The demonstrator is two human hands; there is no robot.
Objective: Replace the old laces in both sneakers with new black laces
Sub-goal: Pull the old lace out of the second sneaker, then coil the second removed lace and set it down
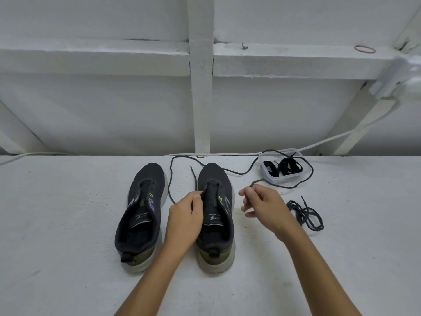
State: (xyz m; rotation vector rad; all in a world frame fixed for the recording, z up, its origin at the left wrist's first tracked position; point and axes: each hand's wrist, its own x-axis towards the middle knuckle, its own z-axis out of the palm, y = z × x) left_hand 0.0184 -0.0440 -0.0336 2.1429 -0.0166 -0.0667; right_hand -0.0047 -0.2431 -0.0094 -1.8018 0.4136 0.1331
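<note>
Two dark sneakers stand side by side on the white surface, toes pointing away: the left sneaker has no lace, and the right sneaker sits between my hands. A long thin dark lace loops past the right sneaker's toe and around the plastic tub. My left hand pinches this lace at the right sneaker's left eyelets. My right hand pinches the lace's other end to the right of the shoe. A bundled dark lace lies tangled to the right.
A clear plastic tub at the back right holds flat black laces. A white cable runs along the back edge by the white wall. A rubber band lies on the ledge above.
</note>
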